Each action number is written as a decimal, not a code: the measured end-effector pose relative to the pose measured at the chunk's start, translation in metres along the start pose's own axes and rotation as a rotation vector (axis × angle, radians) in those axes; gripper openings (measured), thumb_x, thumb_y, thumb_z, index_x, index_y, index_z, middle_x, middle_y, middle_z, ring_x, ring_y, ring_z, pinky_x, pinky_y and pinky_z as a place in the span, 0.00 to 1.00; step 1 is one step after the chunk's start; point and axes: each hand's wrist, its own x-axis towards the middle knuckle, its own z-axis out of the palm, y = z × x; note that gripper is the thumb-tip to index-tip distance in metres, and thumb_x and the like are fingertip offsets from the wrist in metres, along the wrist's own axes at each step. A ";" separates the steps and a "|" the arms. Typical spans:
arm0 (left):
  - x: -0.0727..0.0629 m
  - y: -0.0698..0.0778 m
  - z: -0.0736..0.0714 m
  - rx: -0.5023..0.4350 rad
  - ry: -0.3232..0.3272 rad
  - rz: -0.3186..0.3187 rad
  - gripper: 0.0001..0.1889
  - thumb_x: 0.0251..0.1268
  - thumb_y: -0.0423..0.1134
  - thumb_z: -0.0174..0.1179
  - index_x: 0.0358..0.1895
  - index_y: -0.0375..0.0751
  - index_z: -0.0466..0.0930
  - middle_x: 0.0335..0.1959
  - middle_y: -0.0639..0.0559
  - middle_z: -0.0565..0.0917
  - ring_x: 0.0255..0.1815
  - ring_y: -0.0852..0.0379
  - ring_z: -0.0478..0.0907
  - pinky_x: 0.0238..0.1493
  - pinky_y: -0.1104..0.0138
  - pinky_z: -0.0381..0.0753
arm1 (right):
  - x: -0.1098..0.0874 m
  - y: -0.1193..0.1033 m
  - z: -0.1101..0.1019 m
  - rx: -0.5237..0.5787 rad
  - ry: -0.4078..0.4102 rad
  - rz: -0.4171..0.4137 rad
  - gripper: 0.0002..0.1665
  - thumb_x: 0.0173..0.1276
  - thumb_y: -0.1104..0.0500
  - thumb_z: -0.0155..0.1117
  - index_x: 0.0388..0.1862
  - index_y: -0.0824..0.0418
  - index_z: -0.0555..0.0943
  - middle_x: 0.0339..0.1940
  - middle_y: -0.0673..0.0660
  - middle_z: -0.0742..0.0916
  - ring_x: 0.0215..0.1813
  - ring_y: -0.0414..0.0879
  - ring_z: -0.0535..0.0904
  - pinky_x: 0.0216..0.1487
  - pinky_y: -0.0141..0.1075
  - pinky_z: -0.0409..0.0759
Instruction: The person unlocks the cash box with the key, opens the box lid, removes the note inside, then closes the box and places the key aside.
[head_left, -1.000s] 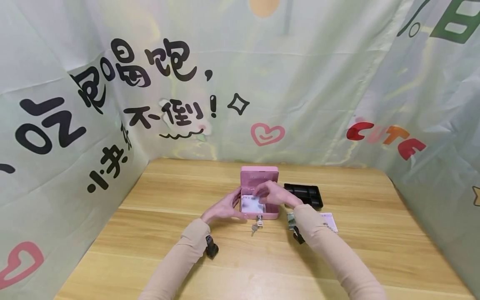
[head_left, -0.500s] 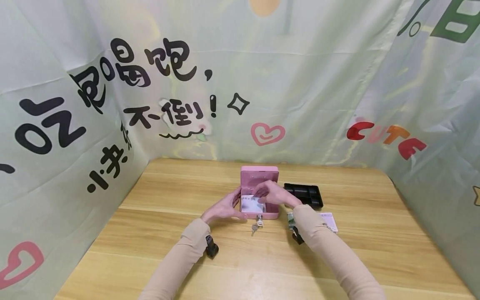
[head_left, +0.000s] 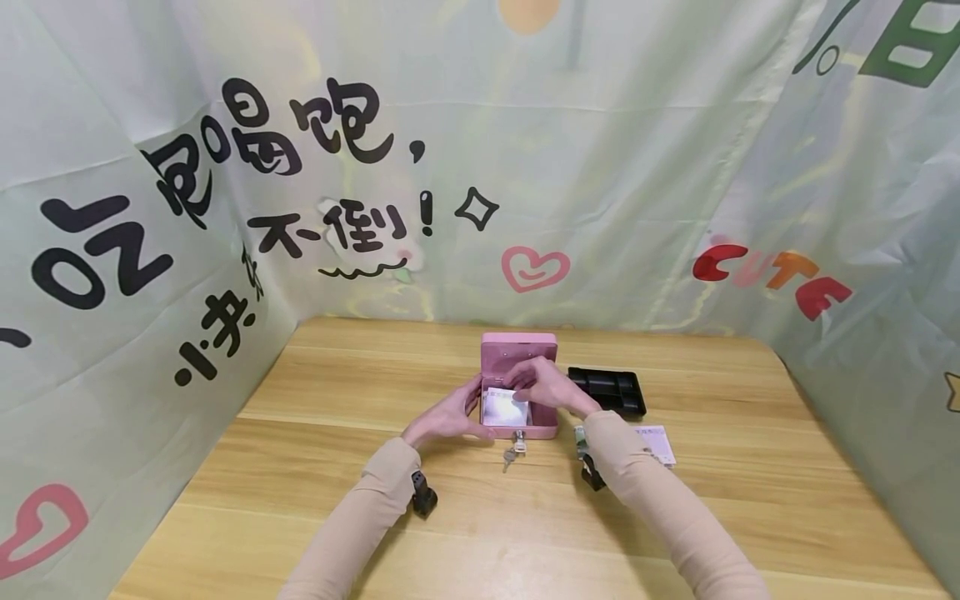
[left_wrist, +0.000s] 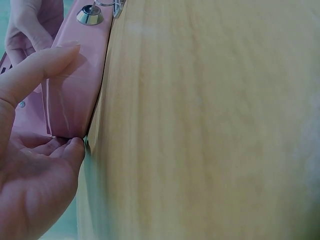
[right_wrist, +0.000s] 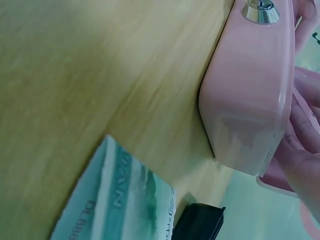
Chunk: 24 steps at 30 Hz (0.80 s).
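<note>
A pink cash box [head_left: 544,432] stands on the table with its lid [head_left: 517,338] raised. My left hand [head_left: 450,414] holds its left front corner, thumb on the front wall and fingers at the side, as the left wrist view shows on the box [left_wrist: 75,95]. Inside lie pale banknotes [head_left: 504,410]. My right hand [head_left: 551,387] reaches into the box and pinches their upper right edge; its fingertips are partly hidden. A key sits in the front lock [left_wrist: 90,16], and another key [head_left: 509,456] hangs below from a ring.
A black coin tray [head_left: 626,404] with compartments lies right of the box. More banknotes [head_left: 657,443], one of them greenish [right_wrist: 145,200], lie under my right forearm. Fabric walls [head_left: 630,183] stand behind and beside the wooden table [head_left: 337,375].
The banknotes inside the box have shifted slightly and tilted, catching more light. My right hand has moved a little up and left with them; my left hand stays on the box corner.
</note>
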 end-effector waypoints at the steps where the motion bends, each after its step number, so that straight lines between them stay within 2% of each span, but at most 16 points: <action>1: 0.000 0.000 0.000 0.001 0.001 0.000 0.62 0.48 0.26 0.73 0.82 0.35 0.36 0.84 0.37 0.45 0.84 0.39 0.46 0.85 0.50 0.48 | 0.000 0.000 0.000 0.005 0.006 -0.002 0.15 0.59 0.73 0.68 0.47 0.72 0.85 0.46 0.67 0.90 0.46 0.53 0.87 0.52 0.42 0.88; 12: 0.001 -0.002 -0.001 0.002 -0.003 0.016 0.62 0.47 0.26 0.73 0.82 0.35 0.37 0.84 0.37 0.46 0.84 0.40 0.47 0.86 0.51 0.48 | -0.001 0.004 0.002 0.073 0.042 -0.009 0.15 0.58 0.74 0.68 0.46 0.75 0.84 0.42 0.69 0.89 0.42 0.51 0.87 0.47 0.37 0.88; 18: 0.001 -0.001 -0.001 0.004 0.001 0.000 0.64 0.46 0.26 0.74 0.82 0.38 0.36 0.84 0.39 0.46 0.84 0.41 0.47 0.86 0.52 0.48 | -0.004 0.002 0.001 0.086 0.028 0.043 0.16 0.54 0.75 0.69 0.44 0.74 0.84 0.38 0.66 0.89 0.38 0.45 0.84 0.43 0.31 0.86; 24: 0.001 -0.001 0.000 0.001 0.003 0.011 0.63 0.45 0.26 0.73 0.82 0.38 0.37 0.84 0.39 0.48 0.84 0.40 0.47 0.86 0.51 0.48 | -0.006 0.003 0.001 0.072 0.014 0.087 0.15 0.54 0.75 0.69 0.43 0.71 0.86 0.38 0.65 0.89 0.39 0.46 0.83 0.41 0.29 0.83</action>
